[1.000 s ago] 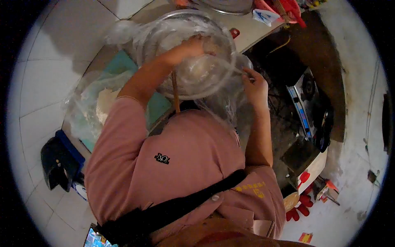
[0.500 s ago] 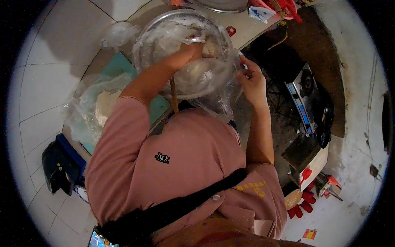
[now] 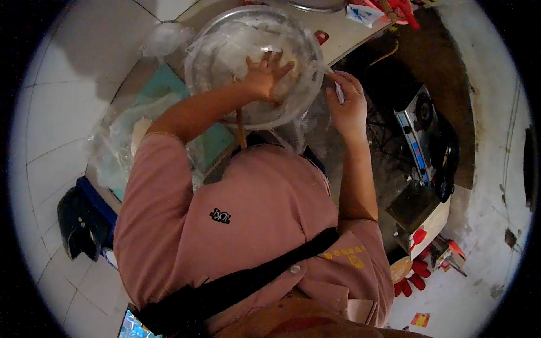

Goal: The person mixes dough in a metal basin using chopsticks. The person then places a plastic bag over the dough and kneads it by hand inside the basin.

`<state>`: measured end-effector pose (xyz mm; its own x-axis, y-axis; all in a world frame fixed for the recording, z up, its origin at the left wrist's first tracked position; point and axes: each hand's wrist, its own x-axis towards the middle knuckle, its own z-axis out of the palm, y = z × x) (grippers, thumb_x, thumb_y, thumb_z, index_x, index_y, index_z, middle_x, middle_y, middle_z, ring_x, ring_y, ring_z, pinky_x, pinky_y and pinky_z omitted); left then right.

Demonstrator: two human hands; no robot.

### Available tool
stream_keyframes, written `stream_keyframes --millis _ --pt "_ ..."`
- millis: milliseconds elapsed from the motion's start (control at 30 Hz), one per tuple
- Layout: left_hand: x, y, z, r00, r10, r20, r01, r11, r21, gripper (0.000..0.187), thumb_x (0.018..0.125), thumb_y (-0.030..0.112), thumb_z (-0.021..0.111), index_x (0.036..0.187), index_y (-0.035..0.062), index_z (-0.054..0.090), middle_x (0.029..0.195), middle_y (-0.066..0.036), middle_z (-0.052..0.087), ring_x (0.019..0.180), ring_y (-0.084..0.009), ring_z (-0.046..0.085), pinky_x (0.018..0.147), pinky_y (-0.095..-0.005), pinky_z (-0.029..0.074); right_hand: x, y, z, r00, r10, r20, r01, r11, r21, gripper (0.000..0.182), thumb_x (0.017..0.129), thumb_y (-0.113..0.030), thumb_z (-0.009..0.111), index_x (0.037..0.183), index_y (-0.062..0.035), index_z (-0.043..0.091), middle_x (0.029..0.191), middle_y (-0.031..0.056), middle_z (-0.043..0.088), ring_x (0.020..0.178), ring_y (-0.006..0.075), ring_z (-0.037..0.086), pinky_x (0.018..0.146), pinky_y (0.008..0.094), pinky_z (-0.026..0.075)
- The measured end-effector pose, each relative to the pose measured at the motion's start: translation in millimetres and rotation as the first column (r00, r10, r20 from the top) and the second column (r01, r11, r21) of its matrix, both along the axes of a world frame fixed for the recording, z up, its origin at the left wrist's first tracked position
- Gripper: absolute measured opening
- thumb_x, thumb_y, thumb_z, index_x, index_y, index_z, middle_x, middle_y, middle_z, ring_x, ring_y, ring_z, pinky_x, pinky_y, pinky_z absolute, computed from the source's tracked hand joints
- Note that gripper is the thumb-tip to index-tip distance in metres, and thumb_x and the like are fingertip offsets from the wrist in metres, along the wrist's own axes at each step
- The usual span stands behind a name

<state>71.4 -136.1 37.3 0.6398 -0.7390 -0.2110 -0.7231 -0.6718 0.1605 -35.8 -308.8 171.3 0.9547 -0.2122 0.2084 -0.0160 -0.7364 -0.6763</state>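
Observation:
A large round metal basin (image 3: 198, 73) stands in front of me with clear plastic film (image 3: 236, 48) spread over it. My left hand (image 3: 266, 76) lies over the middle of the basin, fingers spread, pressing on the film. At the basin's right rim, my right hand (image 3: 346, 98) is closed with the fingers pinched on the edge of the film. Some film hangs down below the near rim. What lies beneath the film is blurred. A wooden stick (image 3: 240, 129) points from the basin toward my body.
On the left, a plastic bag (image 3: 115, 146) with pale contents lies on a green board (image 3: 160, 84). A gas stove (image 3: 417, 132) is at the right. Farther back are a pink basket (image 3: 397, 11) and a metal lid (image 3: 318, 4). A dark cap (image 3: 84, 225) sits at lower left.
My left hand has gone from bunched in crumpled film to spread flat. The film now lies smoother across the basin. My right hand stays near the right rim.

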Motion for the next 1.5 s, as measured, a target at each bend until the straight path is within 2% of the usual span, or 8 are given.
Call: stream_keyframes --millis 300,600,700,800,1067,1167,1267,1500 --pt "2 -8 -23 1.0 0.028 0.002 -0.028 0.999 0.032 0.105 0.057 0.053 0.067 0.136 0.0223 0.006 0.14 -0.015 0.005 0.124 -0.0391 0.019 0.088 -0.067 0.019 3 70 -36 0.831 0.468 -0.3 -0.462 0.882 0.095 0.023 0.073 -0.004 0.051 0.095 -0.0046 0.059 0.098 0.0141 0.057 0.097 0.0282 0.053 0.082 0.0367 0.043" --pt "11 13 38 0.937 0.2 -0.287 -0.147 0.97 0.194 0.118 0.045 0.04 0.079 0.136 0.0187 0.006 0.135 -0.018 0.022 0.121 -0.0415 0.025 0.098 -0.0569 0.014 72 60 -136 0.692 0.11 -0.714 -0.52 0.761 -0.387 0.063 0.078 -0.036 0.049 0.129 -0.0048 0.028 0.134 0.024 0.019 0.124 0.0414 0.016 0.1 0.0442 0.023" --pt "11 23 32 0.962 0.073 -0.265 -0.055 0.996 0.074 0.12 0.044 0.039 0.08 0.136 0.018 0.006 0.134 -0.02 0.024 0.122 -0.0414 0.024 0.098 -0.0543 0.016 75 67 -157 0.887 -0.149 -0.437 0.239 0.958 0.157 0.071 0.078 -0.039 0.048 0.133 -0.0052 0.018 0.135 0.0226 0.02 0.124 0.0419 0.016 0.102 0.0438 0.019" --pt "18 21 -17 0.991 0.035 -0.13 -0.037 0.999 -0.009 0.118 0.044 0.037 0.08 0.136 0.0172 0.008 0.134 -0.021 0.024 0.121 -0.0417 0.024 0.098 -0.0529 0.019 86 73 -150 0.861 -0.146 -0.487 0.237 0.963 0.129 0.072 0.078 -0.039 0.048 0.132 -0.0034 0.018 0.133 0.0221 0.024 0.123 0.0426 0.018 0.103 0.0443 0.017" --pt "60 26 -43 0.828 -0.299 -0.475 0.173 0.941 -0.291 0.083 0.056 0.036 0.074 0.126 0.013 0.037 0.127 -0.014 0.04 0.113 -0.0282 0.041 0.092 -0.038 0.034 97 63 -128 0.776 0.099 -0.623 -0.41 0.83 -0.379 0.061 0.076 -0.036 0.049 0.13 -0.0142 0.031 0.135 0.0207 0.021 0.126 0.0391 0.015 0.103 0.0435 0.015" --pt "85 30 42 0.76 -0.012 -0.65 -0.188 0.953 -0.237 0.068 0.068 0.039 0.066 0.124 0.0103 0.04 0.12 -0.012 0.047 0.108 -0.0236 0.046 0.087 -0.0323 0.038 100 58 -136 0.826 0.073 -0.559 -0.298 0.898 -0.323 0.062 0.076 -0.042 0.049 0.131 -0.0194 0.03 0.138 0.0183 0.017 0.127 0.0369 0.012 0.104 0.0435 0.013" --pt "125 18 -15 0.725 -0.086 -0.683 -0.453 0.688 -0.567 0.058 0.079 0.046 0.051 0.123 0.0093 0.042 0.119 -0.01 0.049 0.108 -0.0238 0.045 0.087 -0.033 0.038 112 54 -145 0.818 0.099 -0.566 -0.335 0.883 -0.329 0.069 0.076 -0.053 0.046 0.133 -0.0212 0.025 0.139 0.0152 0.013 0.128 0.0356 0.01 0.104 0.0435 0.011" --pt "139 35 -52 0.472 0.143 -0.87 -0.771 0.545 -0.329 0.062 0.083 0.05 0.041 0.121 0.0009 0.042 0.119 -0.012 0.048 0.11 -0.0257 0.044 0.09 -0.0356 0.035 108 68 -155 0.863 0.03 -0.505 -0.227 0.915 -0.334 0.075 0.074 -0.062 0.043 0.134 -0.0229 0.021 0.141 0.0119 0.01 0.129 0.0346 0.007 0.104 0.0438 0.01"
